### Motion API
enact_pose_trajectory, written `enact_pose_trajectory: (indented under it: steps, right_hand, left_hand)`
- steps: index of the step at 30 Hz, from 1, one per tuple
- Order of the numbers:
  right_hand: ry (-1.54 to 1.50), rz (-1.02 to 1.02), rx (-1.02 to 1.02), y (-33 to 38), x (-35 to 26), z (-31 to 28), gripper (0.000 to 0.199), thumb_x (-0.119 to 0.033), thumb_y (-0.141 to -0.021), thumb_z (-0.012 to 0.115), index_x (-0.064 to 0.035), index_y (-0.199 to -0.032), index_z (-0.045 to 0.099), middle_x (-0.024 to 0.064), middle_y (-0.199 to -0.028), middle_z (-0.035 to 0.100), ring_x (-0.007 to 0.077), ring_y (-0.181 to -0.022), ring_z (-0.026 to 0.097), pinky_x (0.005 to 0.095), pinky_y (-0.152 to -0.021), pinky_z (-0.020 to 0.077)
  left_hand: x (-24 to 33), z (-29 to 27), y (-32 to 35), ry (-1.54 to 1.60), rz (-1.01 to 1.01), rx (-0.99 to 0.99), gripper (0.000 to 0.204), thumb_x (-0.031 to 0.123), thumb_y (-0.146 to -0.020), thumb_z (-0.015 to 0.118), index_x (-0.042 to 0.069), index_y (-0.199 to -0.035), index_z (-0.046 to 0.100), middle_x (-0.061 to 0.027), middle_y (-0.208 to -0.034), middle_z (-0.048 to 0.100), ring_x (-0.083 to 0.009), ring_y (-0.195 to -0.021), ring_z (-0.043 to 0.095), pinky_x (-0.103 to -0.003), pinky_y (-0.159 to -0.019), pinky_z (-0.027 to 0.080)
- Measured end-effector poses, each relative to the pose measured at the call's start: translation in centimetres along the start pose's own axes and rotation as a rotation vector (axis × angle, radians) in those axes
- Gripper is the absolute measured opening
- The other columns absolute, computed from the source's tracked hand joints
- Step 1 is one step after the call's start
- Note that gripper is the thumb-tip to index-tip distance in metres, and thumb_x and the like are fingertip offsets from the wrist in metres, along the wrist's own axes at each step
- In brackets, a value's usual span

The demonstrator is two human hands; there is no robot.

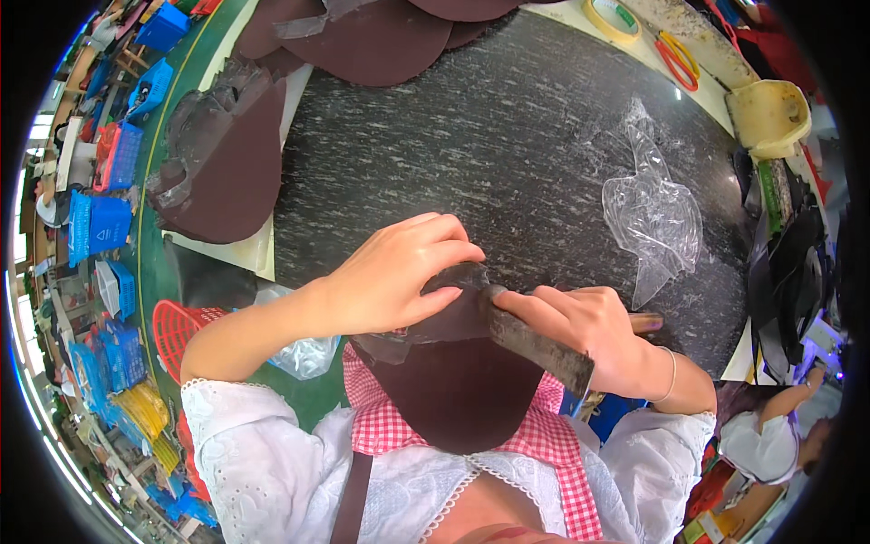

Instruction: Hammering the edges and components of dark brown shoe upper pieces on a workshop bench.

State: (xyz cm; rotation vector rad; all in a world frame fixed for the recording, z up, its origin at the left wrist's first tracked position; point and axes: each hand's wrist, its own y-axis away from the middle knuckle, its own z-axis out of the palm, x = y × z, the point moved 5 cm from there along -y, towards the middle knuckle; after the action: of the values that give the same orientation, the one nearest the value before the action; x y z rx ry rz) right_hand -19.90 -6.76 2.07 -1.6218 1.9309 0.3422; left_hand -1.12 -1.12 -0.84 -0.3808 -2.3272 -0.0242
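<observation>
A dark brown rounded leather-like piece (pixel 458 390) hangs over the near edge of the speckled black work table (pixel 489 136). My left hand (pixel 399 272) presses down on the top of this piece with fingers curved over it. My right hand (pixel 589 331) grips a flat metal blade tool (pixel 539 344) with a wooden handle, its blade laid against the piece's upper edge beside my left fingers.
Stacks of similar brown pieces lie at the table's left (pixel 227 163) and far side (pixel 372 41). A crumpled clear plastic bag (pixel 652 218) sits right. Tape roll (pixel 612 16), red-yellow scissors (pixel 678 56), a yellow container (pixel 768 116) line the far right. Another person (pixel 770 435) sits lower right.
</observation>
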Motion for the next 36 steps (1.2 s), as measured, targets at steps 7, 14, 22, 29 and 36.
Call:
enact_pose_trajectory:
  steps: [7, 14, 22, 29, 36]
  right_hand:
    - [0.102, 0.046, -0.012, 0.6, -1.5, 0.4, 0.046, -0.018, -0.077, 0.073, -0.0057, -0.12, 0.064, 0.0001, -0.071, 0.051, 0.0146, -0.054, 0.06, 0.0302, -0.049, 0.0485]
    - [-0.022, 0.142, -0.003, -0.1, -0.2, -1.0, 0.055, -0.013, -0.07, 0.077, -0.0042, -0.122, 0.064, 0.002, -0.073, 0.054, 0.017, -0.058, 0.063, 0.0321, -0.05, 0.0491]
    - [-0.056, 0.17, -0.028, -1.4, 0.6, -0.5, 0.05, -0.013, -0.081, 0.07, -0.0028, -0.129, 0.061, 0.0039, -0.074, 0.056, 0.0192, -0.058, 0.064, 0.0337, -0.049, 0.0483]
    - [-0.066, 0.116, -0.071, 0.1, 0.1, -0.3, 0.056, -0.012, -0.078, 0.071, -0.0038, -0.132, 0.06, 0.0033, -0.074, 0.056, 0.0182, -0.058, 0.064, 0.0341, -0.049, 0.0487]
    - [-0.003, 0.117, -0.131, -0.6, -0.6, 0.3, 0.062, -0.014, -0.07, 0.075, -0.0049, -0.129, 0.06, 0.0024, -0.073, 0.052, 0.0168, -0.058, 0.063, 0.0327, -0.05, 0.0492]
  left_hand:
    - [-1.5, 0.1, -1.4, 0.111, 0.279, -0.082, 0.023, 0.007, -0.079, 0.076, 0.003, -0.101, 0.072, -0.0073, -0.099, 0.068, -0.0258, -0.088, 0.066, -0.039, -0.075, 0.053]
    - [-0.8, 0.4, 0.0, -0.203, 0.72, -0.022, 0.04, 0.007, -0.069, 0.069, -0.006, -0.108, 0.07, -0.0125, -0.102, 0.066, -0.0263, -0.085, 0.067, -0.035, -0.07, 0.058]
    - [-0.9, -0.2, 0.6, -0.141, 0.524, -0.037, 0.04, 0.006, -0.074, 0.074, -0.003, -0.113, 0.069, -0.0112, -0.105, 0.064, -0.0266, -0.089, 0.065, -0.038, -0.077, 0.055]
    - [-1.0, 0.0, 0.1, 0.01, 0.315, 0.02, 0.03, 0.008, -0.079, 0.079, 0.004, -0.107, 0.07, -0.0089, -0.102, 0.064, -0.0256, -0.083, 0.062, -0.037, -0.071, 0.05]
    - [-0.4, 0.8, -2.2, -0.124, 0.268, -0.049, 0.015, 0.01, -0.082, 0.075, 0.005, -0.087, 0.063, -0.0062, -0.088, 0.058, -0.0238, -0.073, 0.062, -0.037, -0.064, 0.05]
